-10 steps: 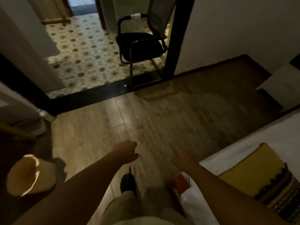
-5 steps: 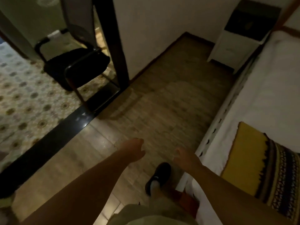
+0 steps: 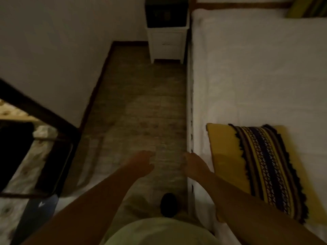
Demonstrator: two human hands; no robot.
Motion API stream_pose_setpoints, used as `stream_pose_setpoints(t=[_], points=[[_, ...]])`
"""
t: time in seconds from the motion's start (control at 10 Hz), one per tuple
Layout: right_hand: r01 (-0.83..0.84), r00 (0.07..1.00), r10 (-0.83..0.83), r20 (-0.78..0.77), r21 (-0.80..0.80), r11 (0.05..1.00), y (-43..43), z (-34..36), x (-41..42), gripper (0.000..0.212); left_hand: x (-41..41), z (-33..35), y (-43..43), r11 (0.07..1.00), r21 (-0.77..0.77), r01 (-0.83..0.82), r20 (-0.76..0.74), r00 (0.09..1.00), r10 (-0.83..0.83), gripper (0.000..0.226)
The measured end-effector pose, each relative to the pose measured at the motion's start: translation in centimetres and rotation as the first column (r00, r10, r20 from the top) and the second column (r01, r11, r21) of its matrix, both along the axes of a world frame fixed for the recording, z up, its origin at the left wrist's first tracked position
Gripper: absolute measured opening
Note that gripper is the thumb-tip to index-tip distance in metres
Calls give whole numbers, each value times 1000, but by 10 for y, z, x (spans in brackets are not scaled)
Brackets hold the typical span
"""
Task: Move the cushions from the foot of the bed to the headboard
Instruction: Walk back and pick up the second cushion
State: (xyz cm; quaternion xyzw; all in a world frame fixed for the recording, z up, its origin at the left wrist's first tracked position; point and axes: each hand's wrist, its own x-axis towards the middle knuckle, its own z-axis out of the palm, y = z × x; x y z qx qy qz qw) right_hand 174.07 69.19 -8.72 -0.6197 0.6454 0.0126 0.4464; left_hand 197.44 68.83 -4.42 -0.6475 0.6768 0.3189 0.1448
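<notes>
Yellow fabric with a dark patterned band marked the cushion (image 3: 256, 167), which lay flat on the bed (image 3: 247, 76) at its foot end, close to the near side edge. At the far end of the bed, against the headboard (image 3: 238, 5), a striped yellow-green item (image 3: 307, 7) was partly cut off by the frame; it was judged to be a cushion already placed, though this could not be confirmed. On that reading the task stood partly done, with the foot-end cushion untouched and yet to be lifted and carried up the bed.

The left hand (image 3: 141, 163) hung over the floor (image 3: 141, 103) beside the bed, its grip loosely curled and empty. The right hand (image 3: 193, 165) hovered at the bed's side edge, just short of the cushion, its grip likewise slack and holding nothing.

Against the earlier frame, the view had swung from the doorway to run along the bed, bringing the headboard into sight. The cushion had not shifted; both hands remained empty.
</notes>
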Motion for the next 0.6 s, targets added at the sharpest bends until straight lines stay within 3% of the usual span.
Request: stream_pose_setpoints(t=[0.1, 0.2, 0.4, 0.5, 0.6], points=[[118, 993, -118, -13, -22, 993, -16, 0, -28, 35, -29, -6, -47, 993, 50, 103, -7, 995, -102, 60], [261, 961, -265, -81, -54, 964, -29, -2, -53, 49, -66, -11, -96, 972, 92, 217, -44, 976, -214, 49], [505, 841, -502, -201, -36, 862, -59, -10, -102, 59, -143, -13, -184, 909, 1, 418, -62, 907, -417, 47], [629, 760, -614, -213, -1, 778, -70, -11, -123, 58, -180, -32, -236, 770, 46, 636, -83, 771, -632, 61], [776, 616, -759, -211, -2, 630, -71, -8, -138, 56, -212, -29, -269, 667, 3, 745, -117, 662, -740, 61]])
